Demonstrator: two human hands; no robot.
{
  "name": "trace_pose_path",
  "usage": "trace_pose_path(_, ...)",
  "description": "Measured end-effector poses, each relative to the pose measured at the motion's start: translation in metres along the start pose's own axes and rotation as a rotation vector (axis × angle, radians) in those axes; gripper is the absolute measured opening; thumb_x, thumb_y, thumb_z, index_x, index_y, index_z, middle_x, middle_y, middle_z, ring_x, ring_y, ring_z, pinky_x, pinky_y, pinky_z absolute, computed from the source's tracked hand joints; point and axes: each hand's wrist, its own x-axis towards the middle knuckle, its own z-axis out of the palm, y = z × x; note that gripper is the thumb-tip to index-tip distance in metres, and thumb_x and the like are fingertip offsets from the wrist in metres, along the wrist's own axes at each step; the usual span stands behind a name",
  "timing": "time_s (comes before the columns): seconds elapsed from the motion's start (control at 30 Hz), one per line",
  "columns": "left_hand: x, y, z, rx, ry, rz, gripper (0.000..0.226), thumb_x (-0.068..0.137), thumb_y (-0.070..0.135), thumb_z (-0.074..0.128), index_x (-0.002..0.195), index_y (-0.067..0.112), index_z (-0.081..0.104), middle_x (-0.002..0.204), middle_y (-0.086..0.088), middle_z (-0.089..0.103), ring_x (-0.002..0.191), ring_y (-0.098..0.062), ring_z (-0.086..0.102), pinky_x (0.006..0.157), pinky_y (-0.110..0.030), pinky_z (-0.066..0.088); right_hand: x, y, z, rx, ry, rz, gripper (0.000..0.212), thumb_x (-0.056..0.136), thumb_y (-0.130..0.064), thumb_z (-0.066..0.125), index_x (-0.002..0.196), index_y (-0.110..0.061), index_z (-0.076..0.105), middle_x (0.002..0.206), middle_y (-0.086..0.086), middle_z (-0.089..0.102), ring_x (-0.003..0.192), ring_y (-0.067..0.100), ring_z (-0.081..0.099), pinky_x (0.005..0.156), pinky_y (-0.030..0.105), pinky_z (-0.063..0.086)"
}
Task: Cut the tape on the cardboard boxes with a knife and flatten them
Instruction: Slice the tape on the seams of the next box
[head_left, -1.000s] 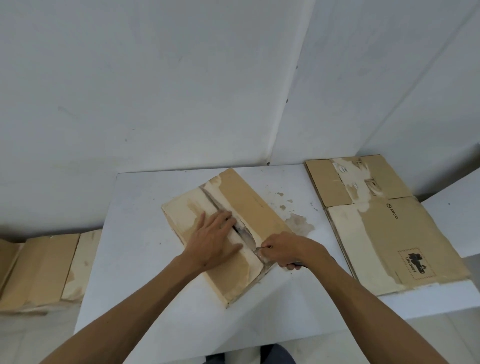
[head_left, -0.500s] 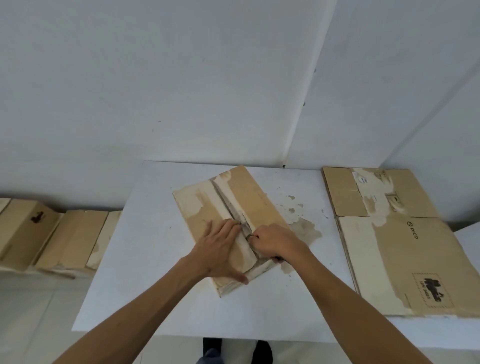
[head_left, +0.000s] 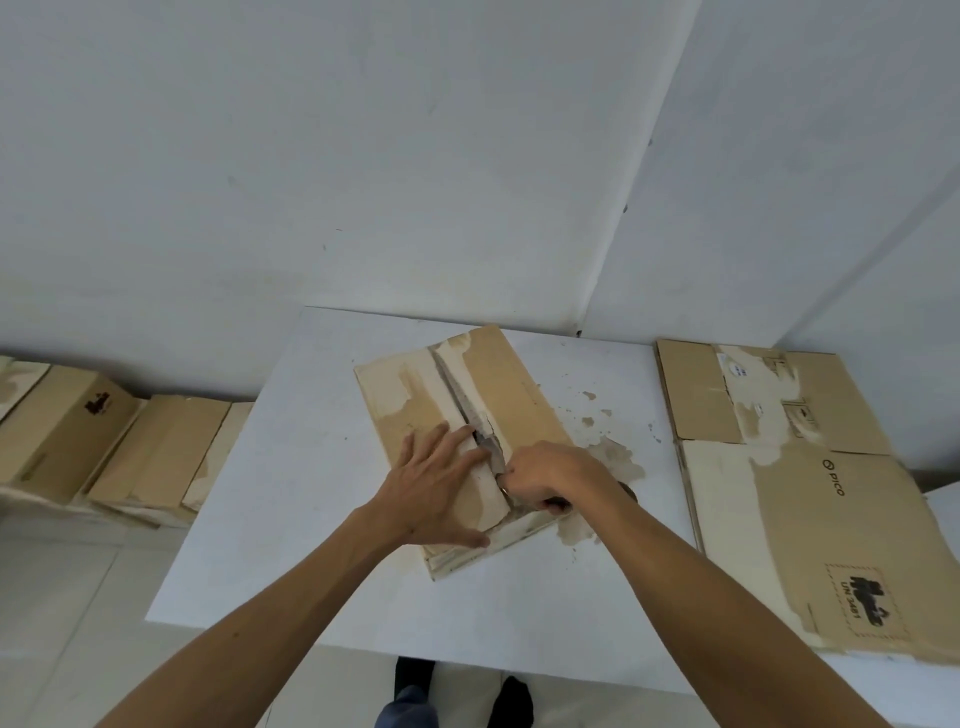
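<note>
A worn brown cardboard box (head_left: 511, 395) lies at an angle in the middle of the white table (head_left: 291, 509), its taped centre seam running from the far end toward me. My left hand (head_left: 441, 488) presses flat on the left flap with fingers spread. My right hand (head_left: 550, 475) grips a knife (head_left: 488, 449), whose blade sits in the seam about halfway along the box. The handle is mostly hidden inside my fist.
A flattened box (head_left: 810, 499) lies on the right side of the table, reaching its front edge. Several cardboard boxes (head_left: 114, 447) sit on the floor to the left. White walls meet in a corner behind the table. My feet (head_left: 462, 686) show under the front edge.
My right hand has drawn the knife up along the seam from the near end toward the middle. My left hand stayed pressed on the flap. The camera view shifted left.
</note>
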Motion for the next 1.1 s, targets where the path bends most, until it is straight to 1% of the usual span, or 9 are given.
trace_pose_path(0.1, 0.001, 0.003, -0.003, -0.011, -0.008, 0.002, 0.108, 0.065, 0.089, 0.059, 0.155, 0.042, 0.023, 0.17, 0.008, 0.002, 0.157, -0.032, -0.003, 0.122, -0.066, 0.004, -0.006, 0.011, 0.002, 0.139, -0.062, -0.013, 0.04, 0.1, -0.034, 0.046, 0.105, -0.002, 0.069, 0.074, 0.012, 0.064, 0.053, 0.025, 0.052, 0.053, 0.029, 0.044)
trace_pose_path(0.33, 0.005, 0.002, -0.013, -0.024, -0.04, 0.014, 0.098, 0.068, 0.083, 0.064, 0.15, 0.046, 0.026, 0.169, 0.011, 0.01, 0.158, -0.032, -0.004, 0.121, -0.069, 0.003, -0.01, 0.021, 0.006, 0.209, -0.124, -0.013, 0.039, 0.106, -0.04, 0.046, 0.113, -0.007, 0.066, 0.069, 0.009, 0.059, 0.04, 0.017, 0.047, 0.046, 0.023, 0.041)
trace_pose_path(0.57, 0.009, 0.006, -0.02, -0.01, -0.086, 0.006, 0.096, 0.069, 0.08, 0.066, 0.15, 0.045, 0.029, 0.168, 0.008, 0.01, 0.157, -0.033, -0.005, 0.12, -0.072, 0.003, -0.009, 0.024, 0.002, 0.24, -0.232, 0.025, 0.029, 0.103, -0.036, 0.049, 0.091, -0.01, 0.056, 0.064, 0.007, 0.053, 0.04, 0.017, 0.042, 0.05, 0.025, 0.038)
trace_pose_path(0.73, 0.019, 0.006, -0.029, -0.008, -0.103, -0.022, 0.087, 0.07, 0.076, 0.07, 0.144, 0.046, 0.034, 0.167, 0.006, 0.009, 0.157, -0.035, -0.003, 0.118, -0.074, 0.006, -0.02, 0.039, 0.006, 0.284, -0.289, 0.002, 0.035, 0.101, -0.04, 0.052, 0.082, -0.011, 0.051, 0.062, 0.005, 0.052, 0.045, 0.017, 0.042, 0.05, 0.025, 0.037)
trace_pose_path(0.83, 0.029, 0.004, -0.036, -0.027, -0.154, -0.037, 0.084, 0.07, 0.072, 0.075, 0.14, 0.047, 0.037, 0.165, 0.006, 0.007, 0.156, -0.034, -0.005, 0.117, -0.075, 0.007, -0.025, 0.05, 0.019, 0.358, -0.156, -0.082, 0.047, 0.102, -0.055, 0.047, 0.085, -0.013, 0.058, 0.068, 0.004, 0.055, 0.05, 0.017, 0.046, 0.053, 0.026, 0.041)
trace_pose_path(0.9, 0.034, 0.004, -0.043, -0.054, -0.205, -0.041, 0.081, 0.067, 0.069, 0.08, 0.134, 0.049, 0.04, 0.163, 0.007, 0.008, 0.155, -0.033, -0.003, 0.116, -0.076, 0.009, -0.027, 0.054, 0.027, 0.276, -0.022, -0.147, 0.058, 0.101, -0.066, 0.038, 0.09, -0.015, 0.062, 0.08, 0.001, 0.062, 0.065, 0.017, 0.056, 0.07, 0.03, 0.051)
trace_pose_path(0.97, 0.038, 0.004, -0.05, -0.072, -0.245, -0.048, 0.077, 0.064, 0.067, 0.083, 0.127, 0.05, 0.043, 0.161, 0.008, 0.011, 0.153, -0.032, 0.0, 0.115, -0.075, 0.012, -0.027, 0.055, 0.034, 0.164, 0.066, -0.194, 0.059, 0.103, -0.067, 0.029, 0.095, -0.019, 0.062, 0.096, -0.002, 0.065, 0.089, 0.018, 0.063, 0.092, 0.041, 0.052)
trace_pose_path(1.03, 0.041, 0.004, -0.055, -0.062, -0.264, -0.047, 0.075, 0.062, 0.067, 0.084, 0.122, 0.051, 0.043, 0.158, 0.008, 0.013, 0.151, -0.032, 0.003, 0.114, -0.074, 0.017, -0.028, 0.054, 0.041, 0.114, 0.108, -0.22, 0.054, 0.105, -0.063, 0.026, 0.096, -0.02, 0.057, 0.099, -0.003, 0.062, 0.098, 0.02, 0.062, 0.095, 0.045, 0.05)
trace_pose_path(1.1, 0.043, 0.006, -0.057, -0.056, -0.267, -0.046, 0.073, 0.062, 0.066, 0.084, 0.12, 0.051, 0.042, 0.157, 0.008, 0.014, 0.151, -0.031, 0.004, 0.113, -0.073, 0.018, -0.028, 0.053, 0.05, 0.033, 0.17, -0.243, 0.047, 0.107, -0.058, 0.028, 0.099, -0.02, 0.055, 0.1, -0.002, 0.06, 0.095, 0.022, 0.061, 0.087, 0.042, 0.049)
